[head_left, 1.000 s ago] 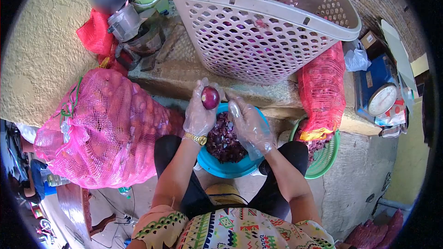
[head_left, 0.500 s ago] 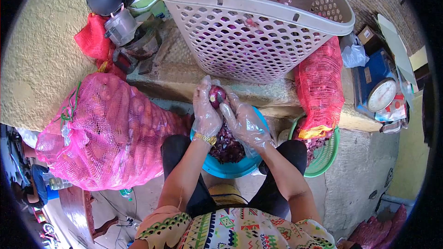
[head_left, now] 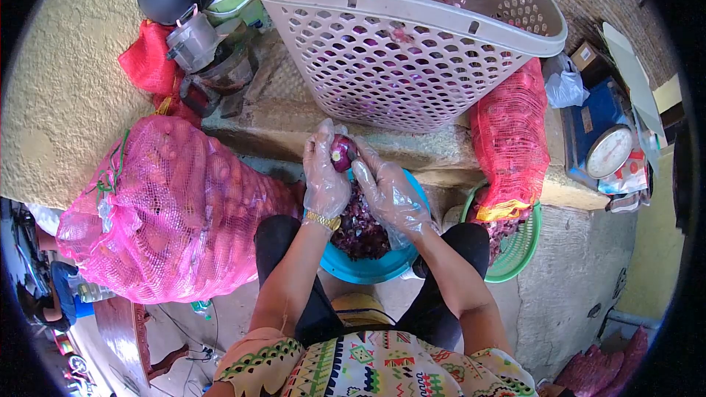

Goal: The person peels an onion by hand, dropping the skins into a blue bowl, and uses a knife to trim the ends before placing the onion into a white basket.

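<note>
A peeled-looking red onion (head_left: 341, 154), its pale cut end facing up, is gripped in my left hand (head_left: 323, 176). My right hand (head_left: 396, 195) presses in from the right, thumb and fingers drawn together at the onion's side; whatever lies between them is hidden. Both hands wear clear plastic gloves, and a gold watch (head_left: 323, 220) circles my left wrist. Directly below sits a blue basin (head_left: 360, 272) between my knees, with dark purple onion skins (head_left: 360, 231) heaped inside.
A grey perforated basket (head_left: 401, 11) of red onions stands on the ledge ahead. A large pink mesh sack (head_left: 176, 213) bulges at left. On the right are a red mesh sack (head_left: 511, 132), a green basket (head_left: 523, 250) and a blue scale (head_left: 599, 132).
The onion and my left hand have shifted slightly left, and the onion is turned a little. My right hand stays nearly in place.
</note>
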Available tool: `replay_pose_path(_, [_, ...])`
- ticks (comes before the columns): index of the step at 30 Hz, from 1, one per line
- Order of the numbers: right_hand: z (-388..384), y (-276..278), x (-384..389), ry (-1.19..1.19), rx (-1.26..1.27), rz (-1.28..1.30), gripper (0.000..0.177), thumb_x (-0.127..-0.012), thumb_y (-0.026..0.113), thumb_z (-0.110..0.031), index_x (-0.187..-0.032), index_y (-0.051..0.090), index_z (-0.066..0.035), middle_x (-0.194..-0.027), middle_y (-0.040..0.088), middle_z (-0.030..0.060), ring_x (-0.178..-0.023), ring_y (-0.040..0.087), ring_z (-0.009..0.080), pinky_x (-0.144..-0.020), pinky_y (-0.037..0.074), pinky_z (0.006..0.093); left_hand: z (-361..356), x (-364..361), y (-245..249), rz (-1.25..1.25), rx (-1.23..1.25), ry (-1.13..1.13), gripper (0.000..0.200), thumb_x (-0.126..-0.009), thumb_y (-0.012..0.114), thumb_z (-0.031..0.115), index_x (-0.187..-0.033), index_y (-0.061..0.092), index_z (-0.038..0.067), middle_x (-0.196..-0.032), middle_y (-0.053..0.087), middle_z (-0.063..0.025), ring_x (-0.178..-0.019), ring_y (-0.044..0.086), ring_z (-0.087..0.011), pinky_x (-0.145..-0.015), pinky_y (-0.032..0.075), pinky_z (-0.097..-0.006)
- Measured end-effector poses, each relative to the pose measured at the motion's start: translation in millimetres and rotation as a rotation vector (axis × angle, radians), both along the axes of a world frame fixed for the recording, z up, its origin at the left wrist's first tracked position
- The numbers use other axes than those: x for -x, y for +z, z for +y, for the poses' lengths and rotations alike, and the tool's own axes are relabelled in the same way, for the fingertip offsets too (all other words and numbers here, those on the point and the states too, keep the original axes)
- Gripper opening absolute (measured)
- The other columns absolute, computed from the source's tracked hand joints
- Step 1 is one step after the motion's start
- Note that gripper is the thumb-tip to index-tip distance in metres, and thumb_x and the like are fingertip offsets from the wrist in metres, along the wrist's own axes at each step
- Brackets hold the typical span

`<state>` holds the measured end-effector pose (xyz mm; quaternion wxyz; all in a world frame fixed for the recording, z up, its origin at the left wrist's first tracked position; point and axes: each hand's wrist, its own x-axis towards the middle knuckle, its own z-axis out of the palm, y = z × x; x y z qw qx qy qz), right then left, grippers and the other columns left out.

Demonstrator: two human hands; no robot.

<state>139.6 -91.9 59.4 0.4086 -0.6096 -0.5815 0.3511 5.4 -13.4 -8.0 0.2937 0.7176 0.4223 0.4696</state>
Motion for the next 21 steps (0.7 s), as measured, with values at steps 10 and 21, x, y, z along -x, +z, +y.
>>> replay_pose_path(10, [4,-10,2,-0.04,-0.05,0.113,0.052,-0.114,0.05,-0.027,-0.155,0.051,0.005,-0.136,0.069,0.0296,-0.126,0.067,0.0348,-0.112,0.045,0.0421,-1,-6,-1,-0.262,0.144,-0.083,0.034,-0.112,0.056,0.01,-0.145,0.059,0.009,-0.129,0.056,-0.0077,-0.114,0.059,-0.0148,-0.101,0.053,-0.0307])
replay_pose_path(21, [9,-24,7,-0.045,-0.193,0.103,0.061,-0.113,0.054,-0.03,-0.16,0.042,0.007,-0.083,0.057,0.0027,-0.073,0.049,0.0122,-0.067,0.045,0.0318,-2,-9,14,-0.557,0.382,0.009,0.029,-0.103,0.074,0.029,-0.123,0.065,0.009,-0.106,0.065,-0.0032,-0.102,0.067,-0.0137,-0.091,0.058,-0.0325])
